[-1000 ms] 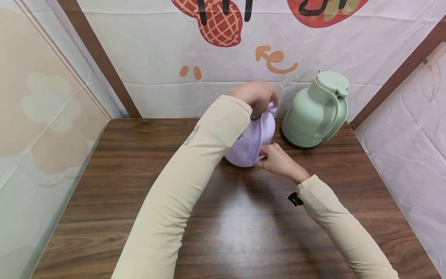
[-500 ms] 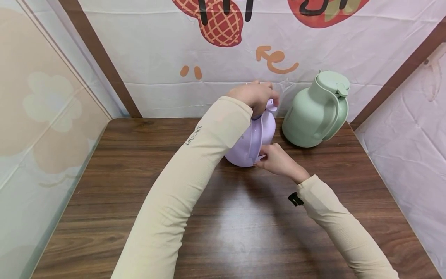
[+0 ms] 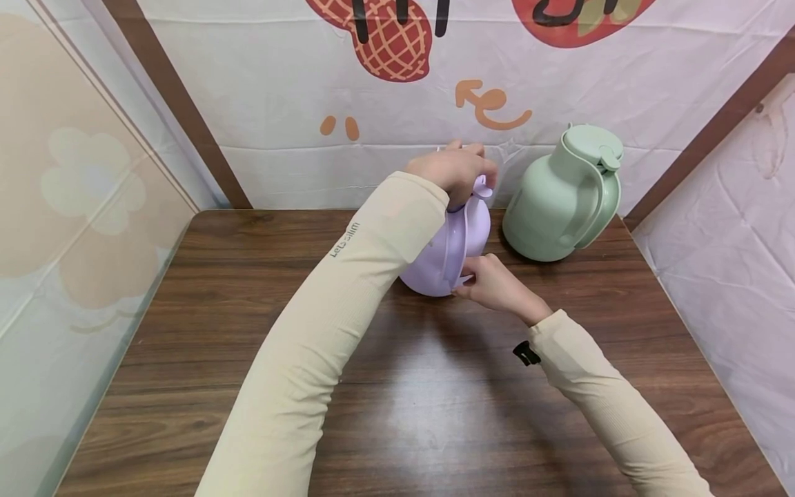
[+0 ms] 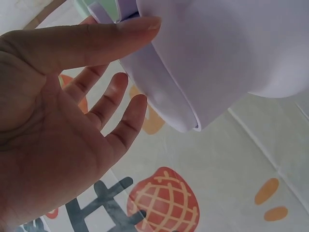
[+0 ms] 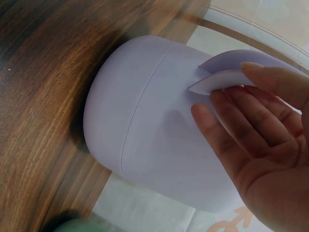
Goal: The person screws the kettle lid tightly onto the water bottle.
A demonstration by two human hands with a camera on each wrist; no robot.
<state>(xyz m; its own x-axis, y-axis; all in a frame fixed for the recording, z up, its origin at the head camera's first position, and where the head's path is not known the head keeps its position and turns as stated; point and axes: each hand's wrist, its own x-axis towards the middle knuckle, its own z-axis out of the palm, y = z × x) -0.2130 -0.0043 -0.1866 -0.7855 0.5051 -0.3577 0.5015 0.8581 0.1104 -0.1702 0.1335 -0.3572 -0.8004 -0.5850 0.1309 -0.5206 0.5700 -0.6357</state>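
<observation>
A light purple thermos jug (image 3: pixel 431 266) stands on the wooden table near its back edge. My left hand (image 3: pixel 450 169) is over its top, hiding most of the lid. In the left wrist view, the thumb lies against the lid (image 4: pixel 161 84), with the other fingers loosely bent around its side. A lid lever (image 3: pixel 482 188) sticks up beside the fingers. My right hand (image 3: pixel 497 286) holds the lower end of the jug's handle (image 3: pixel 456 252). From the right wrist, its thumb sits above the handle tip (image 5: pixel 217 81) and the fingers are bent underneath.
A pale green thermos jug (image 3: pixel 546 203) stands just right of the purple one, its handle facing right. Behind the table (image 3: pixel 205 331) hangs a printed white cloth (image 3: pixel 273 96). More cloth walls (image 3: pixel 733 186) flank both sides.
My left fingers have lifted a little over the top of the purple jug, and the lid lever sits slightly higher. My right hand has kept its place on the handle.
</observation>
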